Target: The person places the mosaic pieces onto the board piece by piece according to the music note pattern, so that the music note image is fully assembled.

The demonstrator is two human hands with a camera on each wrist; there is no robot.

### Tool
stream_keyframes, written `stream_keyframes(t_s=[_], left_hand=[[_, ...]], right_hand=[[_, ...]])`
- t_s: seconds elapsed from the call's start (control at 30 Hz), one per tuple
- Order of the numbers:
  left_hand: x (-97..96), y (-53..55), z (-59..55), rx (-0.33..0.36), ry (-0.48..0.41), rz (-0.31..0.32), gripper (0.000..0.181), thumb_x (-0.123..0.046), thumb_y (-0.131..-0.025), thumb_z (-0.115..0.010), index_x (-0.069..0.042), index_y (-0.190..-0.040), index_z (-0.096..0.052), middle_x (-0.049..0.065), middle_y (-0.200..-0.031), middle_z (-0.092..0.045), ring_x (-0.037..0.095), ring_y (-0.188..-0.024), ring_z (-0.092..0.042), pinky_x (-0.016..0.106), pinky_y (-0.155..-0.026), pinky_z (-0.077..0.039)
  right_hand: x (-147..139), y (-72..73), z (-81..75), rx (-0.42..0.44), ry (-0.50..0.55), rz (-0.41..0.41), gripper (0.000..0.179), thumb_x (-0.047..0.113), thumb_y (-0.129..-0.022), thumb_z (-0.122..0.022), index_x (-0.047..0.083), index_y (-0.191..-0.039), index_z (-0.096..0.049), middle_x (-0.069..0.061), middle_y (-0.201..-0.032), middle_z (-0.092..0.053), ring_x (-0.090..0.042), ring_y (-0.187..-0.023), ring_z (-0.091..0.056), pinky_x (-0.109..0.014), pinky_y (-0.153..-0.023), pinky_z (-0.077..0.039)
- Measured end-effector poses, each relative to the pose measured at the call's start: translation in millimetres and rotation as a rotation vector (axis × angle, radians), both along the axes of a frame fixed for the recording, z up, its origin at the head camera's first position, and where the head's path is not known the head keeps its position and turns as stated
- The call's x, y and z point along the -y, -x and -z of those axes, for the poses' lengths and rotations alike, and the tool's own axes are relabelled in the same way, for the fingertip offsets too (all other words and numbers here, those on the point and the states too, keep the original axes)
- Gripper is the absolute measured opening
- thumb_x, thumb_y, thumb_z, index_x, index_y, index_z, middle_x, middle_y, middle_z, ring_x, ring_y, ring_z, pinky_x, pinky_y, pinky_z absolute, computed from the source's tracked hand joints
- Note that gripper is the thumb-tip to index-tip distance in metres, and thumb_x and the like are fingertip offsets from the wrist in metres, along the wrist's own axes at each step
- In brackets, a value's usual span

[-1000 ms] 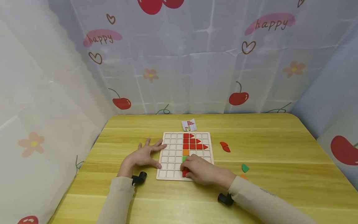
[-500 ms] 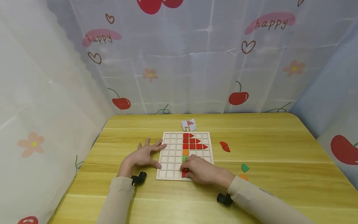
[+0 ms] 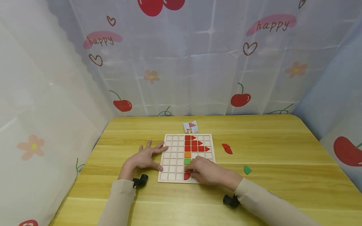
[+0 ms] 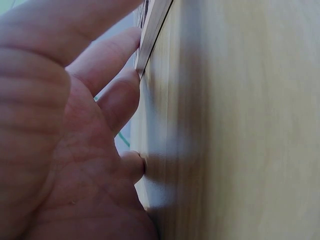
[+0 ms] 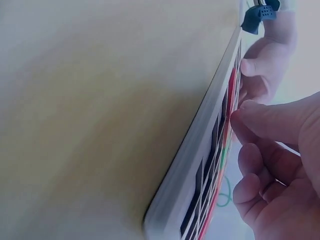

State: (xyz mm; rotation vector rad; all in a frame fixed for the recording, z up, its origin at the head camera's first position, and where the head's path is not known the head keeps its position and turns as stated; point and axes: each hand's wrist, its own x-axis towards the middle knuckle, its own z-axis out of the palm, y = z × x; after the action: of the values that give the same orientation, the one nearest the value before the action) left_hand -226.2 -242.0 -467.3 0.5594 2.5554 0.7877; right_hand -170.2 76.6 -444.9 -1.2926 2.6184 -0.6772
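A pale wooden grid board point(image 3: 171, 168) lies on the table, with red square and pointed tiles point(image 3: 194, 148) in its upper rows. Below them in one column sit an orange tile point(image 3: 187, 154), a green tile point(image 3: 187, 161) and a rounded red tile point(image 3: 187, 177) in the bottom row. My right hand point(image 3: 207, 171) is over the lower board, fingers curled, thumb and index tips together beside the red tile; nothing shows between them in the right wrist view. My left hand point(image 3: 147, 157) spreads its fingers against the board's left edge.
A small printed card point(image 3: 190, 126) showing a tile pattern lies behind the board. Two loose red pieces point(image 3: 227, 149) and a green piece point(image 3: 247, 170) lie to the right. An orange piece is mostly hidden by the right forearm. A patterned curtain point(image 3: 181, 62) hangs behind the table.
My right hand has shifted slightly right, uncovering more of the rounded red tile in the bottom row. The left hand stays in place at the board's edge.
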Motion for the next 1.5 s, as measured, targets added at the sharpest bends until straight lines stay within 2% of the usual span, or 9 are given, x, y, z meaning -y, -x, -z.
stream_keyframes(t_s=[0.17, 0.4, 0.7, 0.9, 1.03, 1.2, 1.5], left_hand=[[-1.5, -1.2, -0.6, 0.009, -0.008, -0.003, 0.096, -0.045, -0.075, -0.089, -0.034, -0.158, -0.042, -0.008, -0.173, -0.019, 0.046, -0.157, 0.018, 0.074, -0.118, 0.017], [-1.8, -0.5, 1.2, 0.003, -0.008, -0.002, 0.096, -0.046, -0.075, -0.089, -0.034, -0.158, -0.042, -0.008, -0.173, -0.02, 0.046, -0.157, 0.018, 0.073, -0.118, 0.017], [-1.6, -0.4, 2.7, 0.005, -0.006, -0.004, 0.096, -0.046, -0.075, -0.089, -0.035, -0.158, -0.042, -0.009, -0.172, -0.02, 0.046, -0.158, 0.018, 0.074, -0.118, 0.017], [-3.7, 1.0, 2.1, 0.005, -0.006, -0.008, 0.095, -0.045, -0.075, -0.089, -0.035, -0.157, -0.042, -0.01, -0.172, -0.019, 0.045, -0.158, 0.018, 0.073, -0.118, 0.018], [-5.1, 1.5, 1.2, 0.011, -0.014, -0.011, 0.095, -0.044, -0.075, -0.089, -0.035, -0.157, -0.043, -0.01, -0.173, -0.019, 0.045, -0.158, 0.018, 0.073, -0.118, 0.019], [-4.2, 1.7, 1.3, 0.006, -0.01, -0.01, 0.096, -0.045, -0.075, -0.09, -0.035, -0.157, -0.042, -0.01, -0.173, -0.018, 0.045, -0.157, 0.018, 0.073, -0.118, 0.018], [-1.8, 0.2, 0.5, 0.003, 0.002, -0.007, 0.096, -0.046, -0.075, -0.089, -0.034, -0.158, -0.041, -0.009, -0.173, -0.019, 0.046, -0.157, 0.017, 0.073, -0.119, 0.017]], right_hand=[[-14.4, -0.6, 1.8, -0.002, -0.006, 0.029, 0.02, 0.01, -0.097, -0.07, 0.013, -0.115, -0.078, 0.005, -0.106, -0.077, -0.01, -0.099, -0.063, -0.032, -0.091, -0.053], [-36.9, -1.1, 2.8, -0.011, 0.011, 0.05, 0.021, 0.007, -0.095, -0.071, 0.011, -0.114, -0.078, 0.003, -0.108, -0.076, -0.012, -0.099, -0.065, -0.033, -0.091, -0.055], [-65.5, -0.1, -3.2, 0.062, 0.024, 0.123, 0.022, 0.006, -0.095, -0.071, 0.011, -0.116, -0.077, 0.001, -0.113, -0.073, -0.014, -0.1, -0.062, -0.031, -0.087, -0.055], [-91.6, 3.5, -7.8, 0.094, 0.035, 0.164, 0.022, 0.009, -0.094, -0.074, 0.011, -0.115, -0.077, 0.002, -0.111, -0.072, -0.014, -0.1, -0.065, -0.036, -0.087, -0.059], [-112.6, 2.1, -8.6, 0.077, 0.022, 0.17, 0.022, 0.011, -0.093, -0.076, 0.012, -0.115, -0.077, 0.003, -0.11, -0.072, -0.014, -0.098, -0.065, -0.037, -0.086, -0.058], [-134.4, -3.5, -7.9, 0.034, -0.03, 0.157, 0.026, 0.015, -0.09, -0.079, 0.018, -0.116, -0.077, 0.009, -0.114, -0.072, -0.016, -0.105, -0.064, -0.042, -0.092, -0.056], [-144.6, -17.1, -4.3, 0.112, -0.041, 0.104, 0.031, 0.022, -0.091, -0.079, 0.028, -0.121, -0.073, 0.013, -0.124, -0.067, -0.015, -0.116, -0.059, -0.042, -0.1, -0.053]])
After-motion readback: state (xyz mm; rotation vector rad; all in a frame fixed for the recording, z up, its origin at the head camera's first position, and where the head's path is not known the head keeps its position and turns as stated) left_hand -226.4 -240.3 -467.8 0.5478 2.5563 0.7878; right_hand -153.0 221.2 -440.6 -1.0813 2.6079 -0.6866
